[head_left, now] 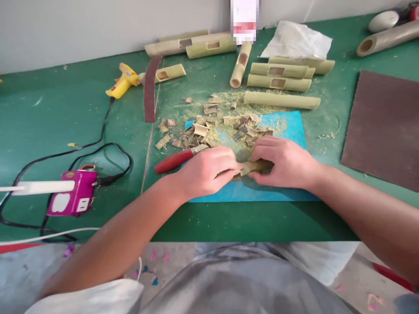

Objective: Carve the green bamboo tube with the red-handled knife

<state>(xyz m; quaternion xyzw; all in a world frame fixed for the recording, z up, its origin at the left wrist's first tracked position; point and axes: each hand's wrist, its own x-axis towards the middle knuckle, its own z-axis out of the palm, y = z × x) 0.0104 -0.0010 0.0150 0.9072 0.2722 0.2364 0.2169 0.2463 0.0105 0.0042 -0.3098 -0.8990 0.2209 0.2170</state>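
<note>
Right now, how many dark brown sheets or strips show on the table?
2: a narrow strip just right of the yellow glue gun, and a large sheet right of the blue mat, cut off by the frame. More could be hidden.

wall (98, 26): pale grey | table (32, 126): green-topped | floor (178, 252): greyish, scattered coloured scraps (166, 257)

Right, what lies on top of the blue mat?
Bamboo chips, yellowish dust and part of a red-handled tool. The left hand and right hand hold a bamboo piece over it. What chips and hands cover on the blue mat cannot be seen.
</note>
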